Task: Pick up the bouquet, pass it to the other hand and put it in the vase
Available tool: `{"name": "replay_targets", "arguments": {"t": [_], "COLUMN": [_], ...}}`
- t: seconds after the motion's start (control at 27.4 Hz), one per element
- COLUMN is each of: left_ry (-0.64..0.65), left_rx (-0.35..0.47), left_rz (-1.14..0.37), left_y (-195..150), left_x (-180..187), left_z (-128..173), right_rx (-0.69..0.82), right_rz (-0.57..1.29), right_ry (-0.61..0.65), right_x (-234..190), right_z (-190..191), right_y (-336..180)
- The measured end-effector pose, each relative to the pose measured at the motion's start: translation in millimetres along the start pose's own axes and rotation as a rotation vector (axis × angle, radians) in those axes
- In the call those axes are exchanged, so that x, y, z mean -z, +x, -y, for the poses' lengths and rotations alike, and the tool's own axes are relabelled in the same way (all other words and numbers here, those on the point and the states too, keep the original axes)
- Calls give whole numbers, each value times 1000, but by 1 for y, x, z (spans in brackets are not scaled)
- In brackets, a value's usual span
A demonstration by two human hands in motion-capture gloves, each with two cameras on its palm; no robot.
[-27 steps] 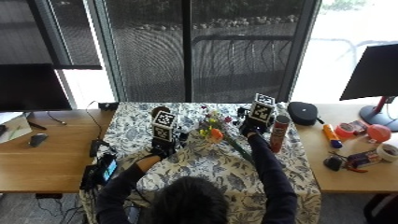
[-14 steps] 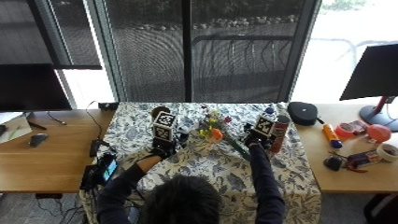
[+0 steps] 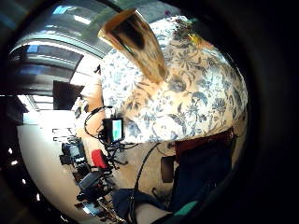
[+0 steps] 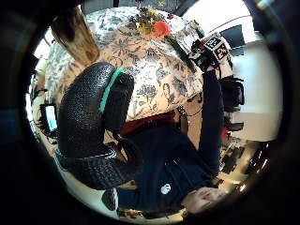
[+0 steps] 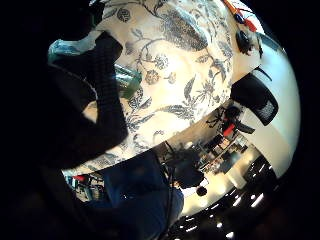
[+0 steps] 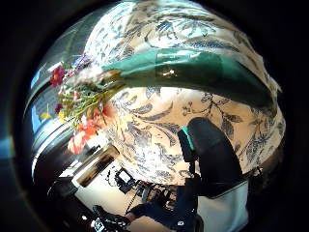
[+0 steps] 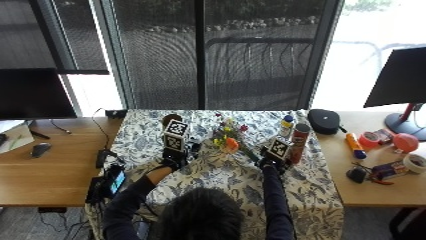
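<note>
Item: right-hand fingers [image 5: 107,85], curled round the green-wrapped stems [image 6: 193,67], with the thumb below them in the thumb-side view. The right hand [image 7: 275,156] has come down over the last second, from above the tall can [image 7: 299,142] to the stem end on the cloth [image 7: 219,175]. This is the one change of note. Item: bouquet [image 7: 228,137], mid-table, orange, yellow and red heads pointing away from the person, stems running back into that hand. It appears to lie on the cloth, not yet lifted (contact under the heads cannot be confirmed). Item: left hand [image 7: 174,155], fingers loosely curled on nothing, in the same place as before. It hovers near the table's left half, just in front of the vase [image 7: 171,120]. The vase is brown, upright and well apart from the flowers. Assessment: the grasp looks made, so the pick-up is probably beginning. The lift, the hand-over to the waiting left hand and the placing in the vase all remain.
</note>
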State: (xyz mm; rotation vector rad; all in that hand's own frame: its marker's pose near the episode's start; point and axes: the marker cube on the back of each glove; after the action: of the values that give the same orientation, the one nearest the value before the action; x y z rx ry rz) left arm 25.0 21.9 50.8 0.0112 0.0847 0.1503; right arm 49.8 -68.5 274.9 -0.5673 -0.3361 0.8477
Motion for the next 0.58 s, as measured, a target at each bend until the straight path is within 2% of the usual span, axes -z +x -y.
{"name": "replay_targets", "arguments": {"t": [0.15, 0.37, 0.58], "left_ry": [9, -12, -17], "left_rx": [2, 13, 13], "left_rz": [3, 15, 17], "left_y": [-3, 1, 7], "left_x": [-3, 3, 4], "left_z": [4, -3, -5], "right_rx": [38, -24, -5], "right_rz": [24, 3, -55], "right_ry": [67, 118, 75], "right_x": [-6, -17, -29], "right_z": [12, 23, 20], "right_y": [-2, 1, 0]}}
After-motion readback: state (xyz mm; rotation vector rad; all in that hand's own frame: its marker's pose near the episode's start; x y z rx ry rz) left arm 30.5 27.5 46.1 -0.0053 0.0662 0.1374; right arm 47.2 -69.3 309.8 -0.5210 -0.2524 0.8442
